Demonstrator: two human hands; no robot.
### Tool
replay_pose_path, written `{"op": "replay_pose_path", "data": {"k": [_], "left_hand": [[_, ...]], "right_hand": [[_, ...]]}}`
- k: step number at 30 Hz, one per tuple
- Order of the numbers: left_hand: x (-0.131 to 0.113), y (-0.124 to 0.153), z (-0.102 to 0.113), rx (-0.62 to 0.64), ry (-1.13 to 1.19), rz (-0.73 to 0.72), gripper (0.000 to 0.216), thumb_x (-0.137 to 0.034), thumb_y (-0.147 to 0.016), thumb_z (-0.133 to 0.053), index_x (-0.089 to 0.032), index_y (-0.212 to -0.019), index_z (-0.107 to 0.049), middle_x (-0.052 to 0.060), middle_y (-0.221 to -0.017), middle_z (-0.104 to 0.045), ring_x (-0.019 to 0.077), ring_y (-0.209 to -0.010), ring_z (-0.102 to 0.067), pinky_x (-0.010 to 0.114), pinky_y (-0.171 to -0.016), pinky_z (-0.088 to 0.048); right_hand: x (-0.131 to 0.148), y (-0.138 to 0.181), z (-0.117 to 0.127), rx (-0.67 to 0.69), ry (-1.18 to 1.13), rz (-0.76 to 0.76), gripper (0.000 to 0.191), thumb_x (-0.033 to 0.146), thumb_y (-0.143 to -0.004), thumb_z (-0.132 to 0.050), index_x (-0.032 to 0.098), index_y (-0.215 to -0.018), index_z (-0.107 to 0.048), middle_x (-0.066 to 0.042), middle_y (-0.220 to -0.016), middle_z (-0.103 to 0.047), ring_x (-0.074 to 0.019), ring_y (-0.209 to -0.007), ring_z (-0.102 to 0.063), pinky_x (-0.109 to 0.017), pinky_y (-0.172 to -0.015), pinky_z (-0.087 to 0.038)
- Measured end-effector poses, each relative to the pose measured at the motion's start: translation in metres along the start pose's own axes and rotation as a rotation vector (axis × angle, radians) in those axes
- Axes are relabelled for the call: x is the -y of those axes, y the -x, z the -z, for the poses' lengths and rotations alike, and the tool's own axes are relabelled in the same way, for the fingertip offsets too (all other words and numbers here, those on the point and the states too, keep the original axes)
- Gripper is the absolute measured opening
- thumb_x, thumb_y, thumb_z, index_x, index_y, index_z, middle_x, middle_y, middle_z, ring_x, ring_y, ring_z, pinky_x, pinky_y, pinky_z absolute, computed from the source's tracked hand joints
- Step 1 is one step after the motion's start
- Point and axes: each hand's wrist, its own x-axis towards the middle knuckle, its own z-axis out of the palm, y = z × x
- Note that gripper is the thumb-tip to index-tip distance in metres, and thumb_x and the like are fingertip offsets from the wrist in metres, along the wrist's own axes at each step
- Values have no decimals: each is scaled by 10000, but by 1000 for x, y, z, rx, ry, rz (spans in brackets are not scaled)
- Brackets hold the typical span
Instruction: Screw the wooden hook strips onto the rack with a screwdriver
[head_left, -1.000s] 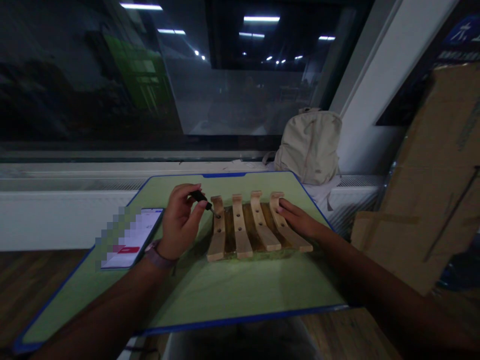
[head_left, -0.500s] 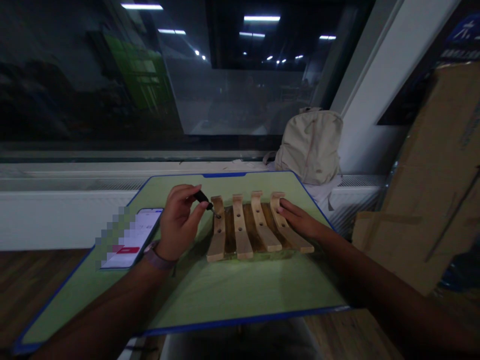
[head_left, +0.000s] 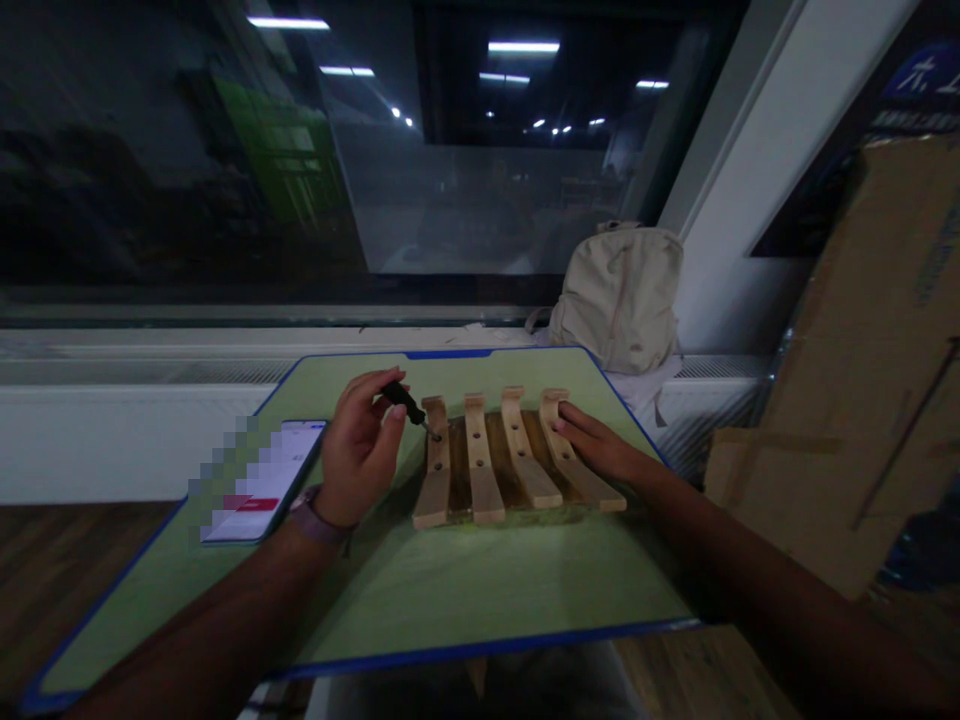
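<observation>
In my left hand [head_left: 361, 445] is a small screwdriver [head_left: 403, 400], its black handle pinched between thumb and fingers. The thin shaft slants down to the right, and its tip meets the upper hole of the leftmost curved wooden hook [head_left: 432, 492]. Several such pale hooks stand side by side across a brown wooden board [head_left: 459, 470], which lies on the green table [head_left: 450, 590]. My right hand [head_left: 596, 445] grips the rightmost hook [head_left: 589, 485] at its upper part, thumb on the near face; the other fingers are partly hidden.
Left of my left wrist a phone [head_left: 296, 460] with a lit screen lies on the table. A beige backpack [head_left: 622, 295] sits on the sill behind the table's far right corner. Large cardboard [head_left: 862, 380] stands at the right. A dark window [head_left: 465, 220] spans the back.
The view has tilted very slightly. My left hand keeps the screwdriver at the same hole, its fingers shifted a little around the handle. My right hand stays on the rightmost hook.
</observation>
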Motion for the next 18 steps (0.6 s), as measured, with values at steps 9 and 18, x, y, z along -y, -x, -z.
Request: {"op": "replay_pose_path", "data": {"k": [9, 18], "left_hand": [[0, -2, 2, -33, -108, 1, 414, -246, -922, -648, -275, -1332, -597, 51, -1129, -681, 159, -1018, -683, 303, -921, -572], [4, 3, -1, -36, -8, 49, 364, -296, -907, -663, -219, -1257, -603, 81, -1108, -690, 180, -1007, -711, 334, -907, -609]], "right_hand": [[-3, -1, -1, 6, -2, 12, 468, 554, -941, -496, 224, -1237, -648, -77, -1316, -692, -308, -1278, -585, -498, -1142, -402], [-4, 0, -1, 16, 17, -11, 389, 515, -965, -466, 233, -1154, -655, -75, -1248, -712, -295, -1223, -611, -487, -1124, -423]]}}
